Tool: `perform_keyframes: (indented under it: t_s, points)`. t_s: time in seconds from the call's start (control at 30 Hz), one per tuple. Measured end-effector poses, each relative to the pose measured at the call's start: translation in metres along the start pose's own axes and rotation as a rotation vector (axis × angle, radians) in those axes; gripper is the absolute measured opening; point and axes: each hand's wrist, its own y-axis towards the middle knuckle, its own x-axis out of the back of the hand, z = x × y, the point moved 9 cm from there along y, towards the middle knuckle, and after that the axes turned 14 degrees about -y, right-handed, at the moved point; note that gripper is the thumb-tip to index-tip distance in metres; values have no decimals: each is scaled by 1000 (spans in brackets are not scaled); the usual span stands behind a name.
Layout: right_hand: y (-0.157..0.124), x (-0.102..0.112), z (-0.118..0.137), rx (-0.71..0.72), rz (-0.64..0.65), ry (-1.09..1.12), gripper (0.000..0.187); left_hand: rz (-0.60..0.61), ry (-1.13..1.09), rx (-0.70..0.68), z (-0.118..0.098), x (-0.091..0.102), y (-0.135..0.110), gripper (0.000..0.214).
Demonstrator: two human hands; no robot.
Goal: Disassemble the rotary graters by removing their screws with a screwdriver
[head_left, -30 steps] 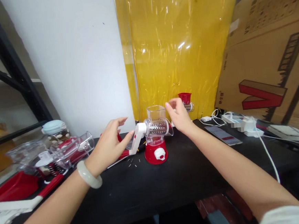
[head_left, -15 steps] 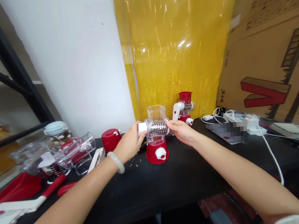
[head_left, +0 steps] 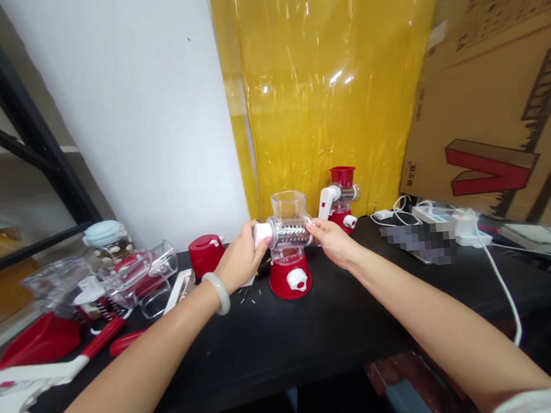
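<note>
A rotary grater [head_left: 290, 275] with a red base, clear hopper and metal drum stands on the black table [head_left: 287, 352]. My left hand [head_left: 240, 260], with a pale bangle on the wrist, is closed round the white crank hub at the drum's left end. Fingers of my right hand [head_left: 331, 240] pinch the right end of the drum housing. A second red grater [head_left: 340, 196] stands behind, against the yellow plastic sheet.
A red cap [head_left: 205, 254], clear plastic housings [head_left: 138, 281] and red-and-white parts [head_left: 40, 371] lie at the left. Small dark pins are scattered in front of the grater. A phone, power strip [head_left: 453, 224] with white cables and a large cardboard box [head_left: 500, 99] are at right.
My left hand has moved from open in the air to gripping the crank hub. My right hand came down from behind the hopper onto the drum's right end.
</note>
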Motion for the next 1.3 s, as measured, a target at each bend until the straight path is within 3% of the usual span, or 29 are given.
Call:
perform_keyframes:
  t_s: [0.27,0.57,0.67,0.73,0.83,1.0,1.17,1.3]
  points:
    - [-2,2,0,20,-13,-43,46,100,164,-50,5,0,7,53]
    - [0,1,-4,32,-46,-19,46,22,-19,-55,6,-4,4,51]
    - [0,16,-8,23,-97,16,49,-28,76,46,24,18,3,54]
    - [-1,29,-11,19,-144,55,53,-200,143,157,42,54,-3,53]
    - [-2,35,-12,29,-153,108,54,-241,200,22,34,85,-10,53]
    - [0,17,-13,25,-95,137,50,-188,132,-53,14,92,-23,50]
    - [1,15,-14,2,-70,160,49,-282,1,21,23,107,-34,48]
    - [-2,20,-12,-9,-45,180,48,-107,-46,90,37,99,-36,48]
